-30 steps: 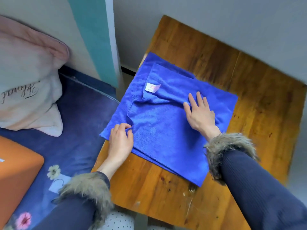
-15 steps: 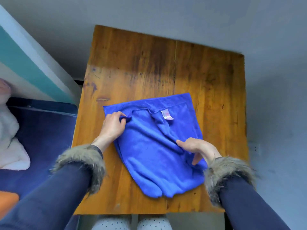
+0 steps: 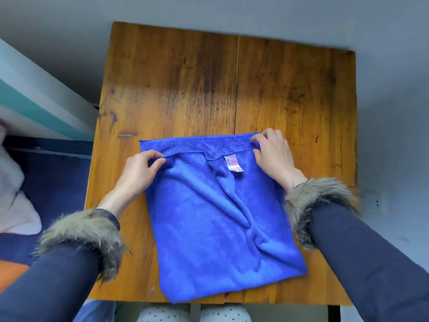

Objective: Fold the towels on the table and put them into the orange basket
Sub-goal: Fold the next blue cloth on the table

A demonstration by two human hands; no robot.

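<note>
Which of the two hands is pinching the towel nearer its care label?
The right hand. It grips the blue towel at its far right corner, close beside the white label; the left hand pinches the top layer's far-left edge, farther away.

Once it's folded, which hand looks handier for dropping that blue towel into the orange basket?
Likely the left hand: the orange basket shows at the person's left, beside the wooden table.

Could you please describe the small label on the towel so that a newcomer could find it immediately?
On the wooden table lies a blue towel. Near its far edge, between the left hand and right hand, sits the label, the only white and pink patch on it.
</note>
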